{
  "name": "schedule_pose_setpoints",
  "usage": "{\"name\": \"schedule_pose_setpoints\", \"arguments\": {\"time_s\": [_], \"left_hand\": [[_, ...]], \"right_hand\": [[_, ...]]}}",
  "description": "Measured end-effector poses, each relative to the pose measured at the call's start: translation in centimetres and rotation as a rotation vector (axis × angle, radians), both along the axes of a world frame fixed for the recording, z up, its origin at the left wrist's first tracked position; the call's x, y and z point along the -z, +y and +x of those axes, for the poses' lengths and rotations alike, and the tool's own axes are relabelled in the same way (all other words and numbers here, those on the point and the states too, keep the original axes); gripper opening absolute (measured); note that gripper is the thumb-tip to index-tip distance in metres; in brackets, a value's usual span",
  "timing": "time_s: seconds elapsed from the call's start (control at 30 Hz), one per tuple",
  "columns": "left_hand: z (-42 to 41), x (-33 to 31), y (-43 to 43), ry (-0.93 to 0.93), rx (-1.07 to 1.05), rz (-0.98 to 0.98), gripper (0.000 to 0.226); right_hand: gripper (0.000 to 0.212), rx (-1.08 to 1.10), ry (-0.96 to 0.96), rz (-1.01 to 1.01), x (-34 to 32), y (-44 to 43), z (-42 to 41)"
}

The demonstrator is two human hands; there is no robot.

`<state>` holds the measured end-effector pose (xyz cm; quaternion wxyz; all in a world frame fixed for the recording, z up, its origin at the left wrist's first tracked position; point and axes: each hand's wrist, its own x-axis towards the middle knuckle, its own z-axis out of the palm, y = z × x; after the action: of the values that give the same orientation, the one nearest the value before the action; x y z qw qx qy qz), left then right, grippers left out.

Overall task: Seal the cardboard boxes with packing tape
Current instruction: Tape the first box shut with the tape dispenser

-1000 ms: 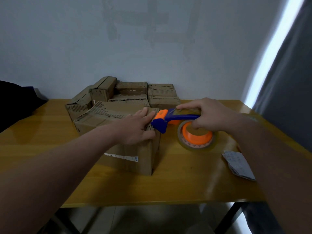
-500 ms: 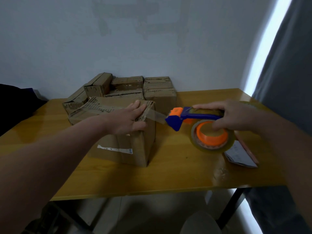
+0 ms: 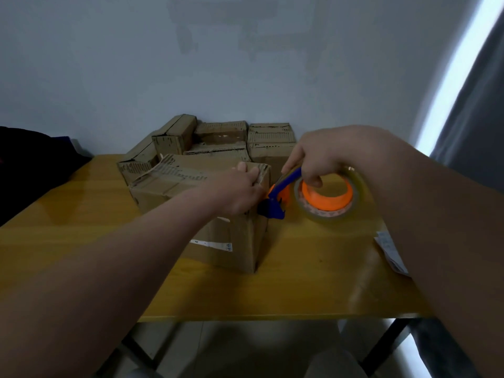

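Pressing box (image 3: 163, 192), left fingers (image 3: 253, 175) beside dispenser (image 3: 321, 200)

Matt, rough cardboard box (image 3: 196, 186) on glossy wooden table (image 3: 300, 282); plastic dispenser (image 3: 275, 197)

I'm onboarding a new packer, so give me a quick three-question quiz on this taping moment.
1. True or false: the left hand presses on top of the front box.
2. The right hand grips: A) the tape dispenser, B) scissors, C) a marker.
3. Fill in: the core of the tape roll is coloured ____.
Key: 1 true; 2 A; 3 orange.
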<state>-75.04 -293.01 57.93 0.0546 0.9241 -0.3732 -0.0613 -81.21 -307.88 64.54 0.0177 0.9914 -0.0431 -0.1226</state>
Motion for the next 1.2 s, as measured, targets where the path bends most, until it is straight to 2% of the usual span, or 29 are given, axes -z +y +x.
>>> {"name": "schedule_pose_setpoints", "arguments": {"time_s": [0.1,0.27,0.43,0.53,0.63,0.8,0.9,1.0,1.2], "left_hand": [[0.1,0.3,0.1,-0.009,-0.005,-0.009,0.054],[0.0,0.6,0.3,0.016,-0.026,-0.040,0.057],[-0.2,0.1,1.0,0.031,0.019,-0.017,0.058],[-0.5,-0.6,2.4,0.069,0.096,-0.002,0.060],[-1.1,-1.4,4.2,0.157,0.182,0.014,0.061],[-2.6,-1.7,6.4,0.192,0.270,-0.020,0.060],[-3.4,0.1,6.5,-0.018,0.170,-0.057,0.058],[-3.7,1.9,5.7,-0.304,0.046,-0.019,0.074],[-1.7,2.2,5.9,-0.336,0.079,-0.018,0.091]], "right_hand": [[0.059,0.024,0.067,0.036,-0.5,-0.5,0.7],[0.050,0.078,0.364,0.023,4.0,0.0,1.6],[0.053,0.145,0.389,0.150,5.0,-1.8,0.6],[0.047,0.223,0.269,0.190,3.7,-3.5,-0.2],[0.044,0.287,0.061,0.225,2.7,-4.0,-0.9],[0.051,0.365,-0.261,0.200,2.2,-3.1,-1.7],[0.053,0.367,-0.363,0.186,2.2,-2.3,-2.2],[0.058,0.362,-0.456,0.223,2.0,-1.5,-2.8],[0.065,0.294,-0.684,0.346,1.2,-0.9,-3.9]]}}
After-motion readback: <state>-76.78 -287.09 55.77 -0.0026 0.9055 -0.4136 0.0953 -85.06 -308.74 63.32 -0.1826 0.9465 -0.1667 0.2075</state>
